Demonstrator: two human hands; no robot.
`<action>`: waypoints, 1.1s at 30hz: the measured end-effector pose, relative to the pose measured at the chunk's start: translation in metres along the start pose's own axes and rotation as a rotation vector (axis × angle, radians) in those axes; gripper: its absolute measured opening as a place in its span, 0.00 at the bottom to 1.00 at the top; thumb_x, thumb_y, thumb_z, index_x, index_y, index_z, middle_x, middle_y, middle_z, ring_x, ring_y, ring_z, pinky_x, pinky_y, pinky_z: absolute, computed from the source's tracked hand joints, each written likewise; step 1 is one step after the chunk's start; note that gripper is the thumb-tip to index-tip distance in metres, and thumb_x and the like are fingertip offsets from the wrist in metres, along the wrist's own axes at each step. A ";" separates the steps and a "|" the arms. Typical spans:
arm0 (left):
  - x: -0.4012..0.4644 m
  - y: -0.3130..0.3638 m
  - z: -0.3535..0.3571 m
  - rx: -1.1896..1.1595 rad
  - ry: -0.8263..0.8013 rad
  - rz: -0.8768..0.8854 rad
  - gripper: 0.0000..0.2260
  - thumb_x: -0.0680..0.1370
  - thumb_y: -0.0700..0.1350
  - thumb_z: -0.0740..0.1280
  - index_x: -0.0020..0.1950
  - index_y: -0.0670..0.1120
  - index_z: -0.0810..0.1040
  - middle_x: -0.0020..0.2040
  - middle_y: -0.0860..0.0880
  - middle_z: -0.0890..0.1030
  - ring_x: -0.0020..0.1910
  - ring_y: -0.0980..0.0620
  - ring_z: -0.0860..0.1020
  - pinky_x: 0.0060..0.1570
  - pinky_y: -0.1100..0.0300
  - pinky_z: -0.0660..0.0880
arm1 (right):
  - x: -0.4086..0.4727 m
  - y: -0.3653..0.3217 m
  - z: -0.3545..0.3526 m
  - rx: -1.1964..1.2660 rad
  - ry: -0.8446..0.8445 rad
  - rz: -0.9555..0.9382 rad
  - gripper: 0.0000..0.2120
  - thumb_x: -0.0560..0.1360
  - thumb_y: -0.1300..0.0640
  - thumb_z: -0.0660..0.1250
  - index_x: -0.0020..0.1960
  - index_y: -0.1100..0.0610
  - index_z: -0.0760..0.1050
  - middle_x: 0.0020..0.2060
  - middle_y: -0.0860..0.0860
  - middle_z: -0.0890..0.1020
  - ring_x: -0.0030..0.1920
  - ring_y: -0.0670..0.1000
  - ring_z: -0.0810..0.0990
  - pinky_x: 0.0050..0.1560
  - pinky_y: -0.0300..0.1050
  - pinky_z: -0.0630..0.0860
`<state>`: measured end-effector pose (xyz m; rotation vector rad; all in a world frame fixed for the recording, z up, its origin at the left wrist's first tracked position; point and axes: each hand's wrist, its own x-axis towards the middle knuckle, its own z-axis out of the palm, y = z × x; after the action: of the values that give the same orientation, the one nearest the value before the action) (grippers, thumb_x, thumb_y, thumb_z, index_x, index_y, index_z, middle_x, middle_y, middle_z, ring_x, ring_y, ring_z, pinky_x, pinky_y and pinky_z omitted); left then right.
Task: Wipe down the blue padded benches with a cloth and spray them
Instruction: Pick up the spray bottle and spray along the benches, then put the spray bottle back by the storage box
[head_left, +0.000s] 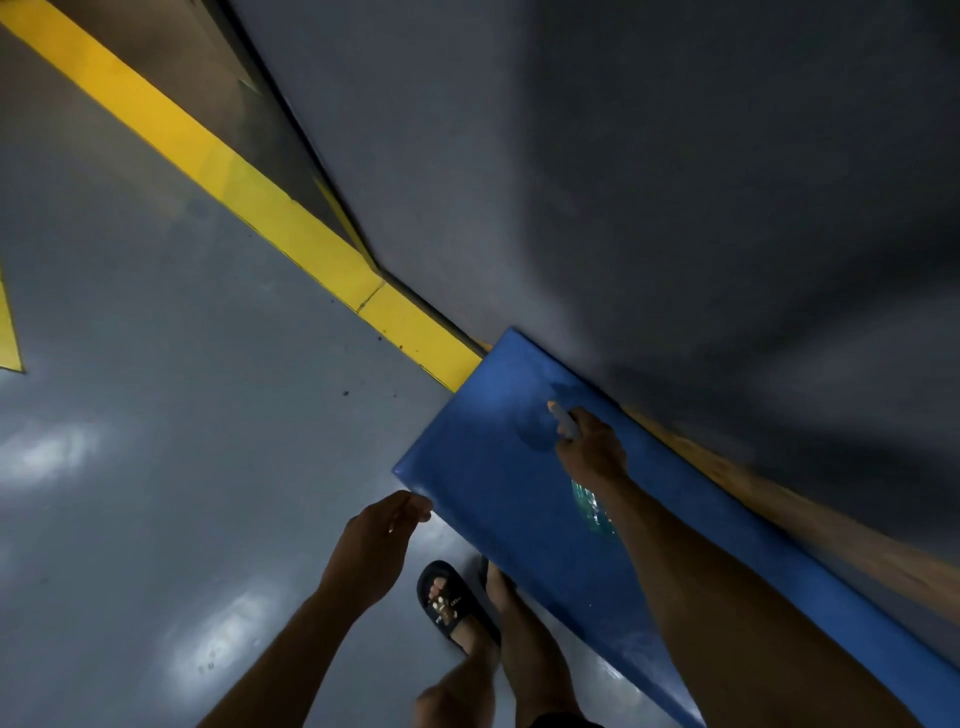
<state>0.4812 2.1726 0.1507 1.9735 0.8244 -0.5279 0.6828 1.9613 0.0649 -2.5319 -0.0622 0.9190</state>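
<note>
A blue padded bench (493, 467) runs from the middle of the view to the lower right, along a dark grey wall. My right hand (592, 447) is over the bench top, shut on a spray bottle (595, 512). The bottle's clear greenish body shows under my wrist, and its pale nozzle sticks out past my fingers toward the bench's far end. A darker round patch (537, 434) lies on the padding just in front of the nozzle. My left hand (382, 540) hovers beside the bench's near corner, fingers loosely curled, holding nothing. No cloth is in view.
The glossy grey floor (182, 415) spreads to the left, crossed by a yellow painted line (249, 192) that ends at the bench. The dark grey wall (675, 208) stands behind the bench. My feet, one in a black slide sandal (449, 603), stand by the bench's front edge.
</note>
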 end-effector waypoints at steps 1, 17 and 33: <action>0.000 0.003 0.000 0.006 0.003 0.002 0.13 0.83 0.44 0.58 0.47 0.60 0.77 0.48 0.59 0.83 0.48 0.59 0.80 0.54 0.56 0.77 | -0.003 0.002 -0.001 0.006 0.005 0.003 0.04 0.75 0.59 0.63 0.49 0.53 0.71 0.45 0.52 0.79 0.43 0.57 0.78 0.39 0.49 0.73; -0.047 0.108 -0.017 -0.201 -0.109 0.313 0.15 0.75 0.65 0.65 0.45 0.56 0.82 0.43 0.53 0.85 0.50 0.50 0.83 0.58 0.52 0.77 | -0.179 0.007 -0.084 0.531 0.007 -0.175 0.06 0.69 0.63 0.69 0.42 0.54 0.77 0.31 0.42 0.75 0.32 0.40 0.72 0.34 0.39 0.65; -0.187 0.288 0.084 -0.050 -0.589 0.638 0.23 0.81 0.60 0.58 0.30 0.52 0.77 0.35 0.41 0.81 0.48 0.46 0.83 0.50 0.53 0.76 | -0.368 0.078 -0.220 0.688 0.255 -0.290 0.11 0.66 0.65 0.65 0.31 0.54 0.65 0.27 0.44 0.66 0.30 0.42 0.65 0.33 0.41 0.61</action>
<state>0.5594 1.9303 0.3961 1.7583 -0.1582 -0.6376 0.5243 1.7359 0.4022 -1.9071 -0.0259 0.3996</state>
